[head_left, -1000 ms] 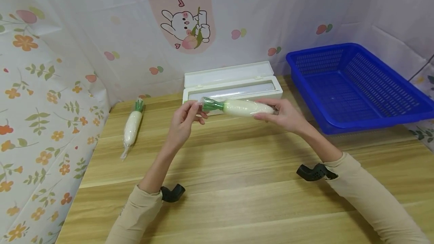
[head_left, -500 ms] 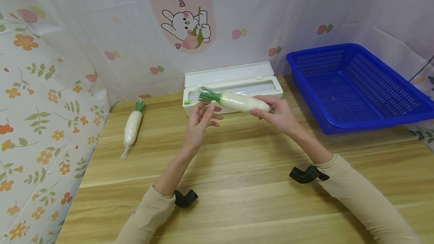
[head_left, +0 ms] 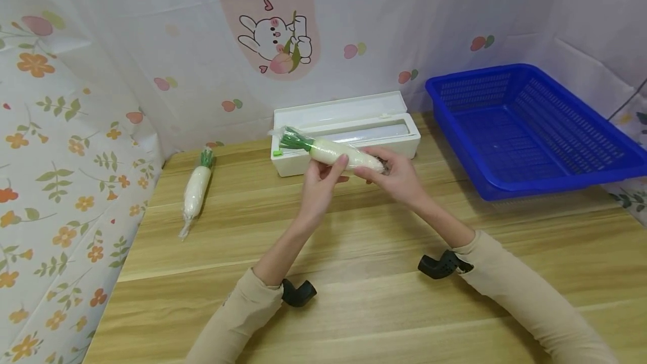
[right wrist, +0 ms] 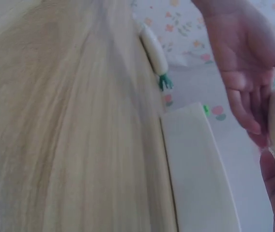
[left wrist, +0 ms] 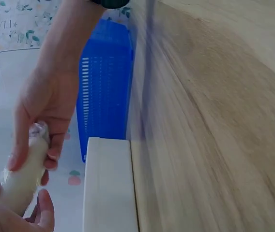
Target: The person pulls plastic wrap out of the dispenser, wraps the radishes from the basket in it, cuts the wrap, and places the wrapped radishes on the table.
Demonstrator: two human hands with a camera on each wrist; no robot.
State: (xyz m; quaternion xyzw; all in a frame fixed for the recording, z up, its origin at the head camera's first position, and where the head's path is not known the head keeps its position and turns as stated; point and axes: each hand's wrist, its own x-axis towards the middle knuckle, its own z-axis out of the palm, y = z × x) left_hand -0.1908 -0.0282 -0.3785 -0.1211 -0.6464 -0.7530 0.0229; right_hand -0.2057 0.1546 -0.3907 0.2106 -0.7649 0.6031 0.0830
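Observation:
Both hands hold a white radish (head_left: 333, 152) with green tops, wrapped in clear film, raised in front of a white cling film box (head_left: 298, 167). My left hand (head_left: 318, 190) grips its middle, thumb on the near side and fingers beneath. Its root end is held by my right hand (head_left: 396, 178), thumb in front and fingers behind. The green leaves point up to the left, with loose film at their tip. In the left wrist view the radish (left wrist: 23, 186) lies between both hands. A second wrapped white radish (head_left: 196, 191) lies on the table at the left.
The box's lid (head_left: 338, 108) stands open at the back, a film roll (head_left: 374, 132) inside. A blue plastic basket (head_left: 510, 187) is at the right rear of the wooden table (head_left: 364, 296). A printed cloth (head_left: 192, 44) hangs behind.
My left hand has left the film at the leaf end, moved right and taken hold of the radish's middle. The radish has shifted left and tilted, its leaves higher.

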